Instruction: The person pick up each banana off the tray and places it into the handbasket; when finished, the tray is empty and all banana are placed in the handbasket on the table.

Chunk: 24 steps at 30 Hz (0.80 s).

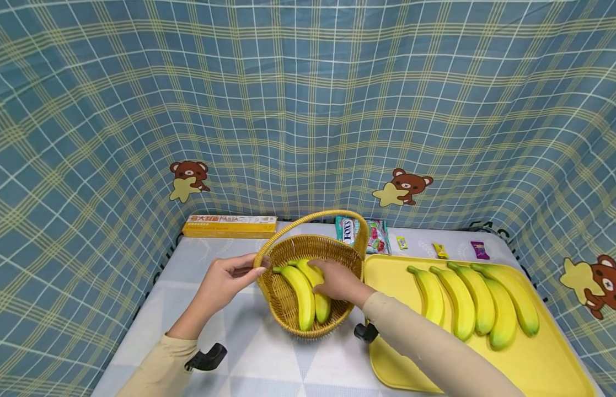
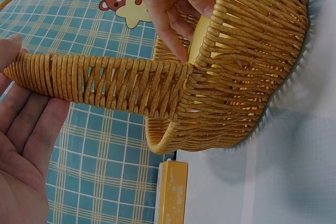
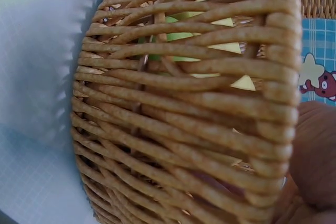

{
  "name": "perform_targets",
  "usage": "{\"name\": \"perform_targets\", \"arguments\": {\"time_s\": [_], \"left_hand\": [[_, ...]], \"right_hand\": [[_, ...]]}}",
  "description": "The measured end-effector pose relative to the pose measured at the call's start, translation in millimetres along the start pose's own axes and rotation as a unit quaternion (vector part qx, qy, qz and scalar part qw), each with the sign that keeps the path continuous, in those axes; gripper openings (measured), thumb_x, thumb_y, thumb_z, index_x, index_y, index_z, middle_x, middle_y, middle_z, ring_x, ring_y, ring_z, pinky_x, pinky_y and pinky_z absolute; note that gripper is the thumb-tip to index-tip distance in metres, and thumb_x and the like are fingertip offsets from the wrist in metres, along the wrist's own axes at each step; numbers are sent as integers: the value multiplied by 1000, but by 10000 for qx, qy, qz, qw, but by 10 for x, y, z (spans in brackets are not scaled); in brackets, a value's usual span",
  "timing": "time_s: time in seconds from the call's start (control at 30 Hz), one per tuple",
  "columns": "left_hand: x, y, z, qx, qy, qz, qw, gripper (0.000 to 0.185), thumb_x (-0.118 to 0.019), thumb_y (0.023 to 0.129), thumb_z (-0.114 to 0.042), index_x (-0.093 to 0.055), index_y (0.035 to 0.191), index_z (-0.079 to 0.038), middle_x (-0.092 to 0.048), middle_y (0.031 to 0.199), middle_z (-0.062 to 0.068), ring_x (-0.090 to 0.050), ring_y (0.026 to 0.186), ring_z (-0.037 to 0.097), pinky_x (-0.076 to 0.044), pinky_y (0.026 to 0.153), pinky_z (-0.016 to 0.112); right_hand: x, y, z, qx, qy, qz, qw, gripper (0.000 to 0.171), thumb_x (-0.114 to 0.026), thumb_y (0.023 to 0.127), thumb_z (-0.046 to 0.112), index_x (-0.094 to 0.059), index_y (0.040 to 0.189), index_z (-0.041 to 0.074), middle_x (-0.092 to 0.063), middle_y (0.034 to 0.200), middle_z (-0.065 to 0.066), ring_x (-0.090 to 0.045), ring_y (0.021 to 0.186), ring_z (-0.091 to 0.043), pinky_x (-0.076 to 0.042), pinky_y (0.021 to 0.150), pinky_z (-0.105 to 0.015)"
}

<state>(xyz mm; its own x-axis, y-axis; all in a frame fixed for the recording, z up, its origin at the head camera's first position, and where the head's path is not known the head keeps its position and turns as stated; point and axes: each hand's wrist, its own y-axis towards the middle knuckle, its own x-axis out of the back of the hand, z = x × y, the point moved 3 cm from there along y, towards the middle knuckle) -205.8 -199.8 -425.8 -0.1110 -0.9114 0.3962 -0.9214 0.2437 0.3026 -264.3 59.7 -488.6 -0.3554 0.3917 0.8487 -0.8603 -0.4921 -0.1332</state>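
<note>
A wicker basket [image 1: 288, 309] with a tall hoop handle [image 1: 312, 216] stands mid-table and holds two yellow bananas. My left hand [image 1: 257, 264] pinches the handle's left foot, thumb above and fingers below; the left wrist view shows the handle [image 2: 105, 85] lying across that hand [image 2: 21, 129]. Inside the basket my right hand [image 1: 321, 271] has its fingers curled over the right banana [image 1: 321, 306], beside the other banana [image 1: 303, 300]. Its fingers [image 2: 173, 9] show at the rim from the left wrist. The right wrist view is filled by the basket wall [image 3: 184, 119], with yellow showing through the weave.
A yellow tray [image 1: 536, 358] right of the basket carries several bananas [image 1: 461, 303]. Along the back edge lie a yellow pasta box [image 1: 230, 226], a candy bag [image 1: 374, 237] and small wrapped sweets [image 1: 440, 251]. Checked blue cloth walls in the table.
</note>
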Motion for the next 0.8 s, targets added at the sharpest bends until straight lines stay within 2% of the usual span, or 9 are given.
{"name": "perform_targets", "arguments": {"time_s": [0.43, 0.6, 0.8], "left_hand": [[-10, -23, 1, 67, -16, -24, 10000, 30, -74, 96, -18, -74, 123, -7, -76, 110, 6, -73, 100, 13, -61, 82, 26], [-15, -33, -3, 97, 21, -35, 9999, 30, -74, 96, -18, -74, 124, -7, -76, 111, 6, -73, 100, 13, -61, 82, 25], [-20, -40, -1, 63, -20, -42, 10000, 30, -74, 96, -18, -74, 124, -7, -76, 111, 6, -73, 100, 13, -61, 82, 26]], "right_hand": [[60, -79, -25, -42, 199, -84, 9998, 64, -77, 93, 23, -51, 151, 15, -53, 148, -16, -44, 141, -38, -39, 115, -53], [130, -184, -36, 7, 293, -225, 9993, 61, -75, 95, 24, -52, 151, 18, -53, 148, -16, -45, 140, -37, -43, 112, -54], [225, -384, -25, 193, 306, -500, 9981, 59, -75, 95, 23, -54, 150, 19, -55, 146, -15, -52, 133, -35, -51, 103, -52]]}}
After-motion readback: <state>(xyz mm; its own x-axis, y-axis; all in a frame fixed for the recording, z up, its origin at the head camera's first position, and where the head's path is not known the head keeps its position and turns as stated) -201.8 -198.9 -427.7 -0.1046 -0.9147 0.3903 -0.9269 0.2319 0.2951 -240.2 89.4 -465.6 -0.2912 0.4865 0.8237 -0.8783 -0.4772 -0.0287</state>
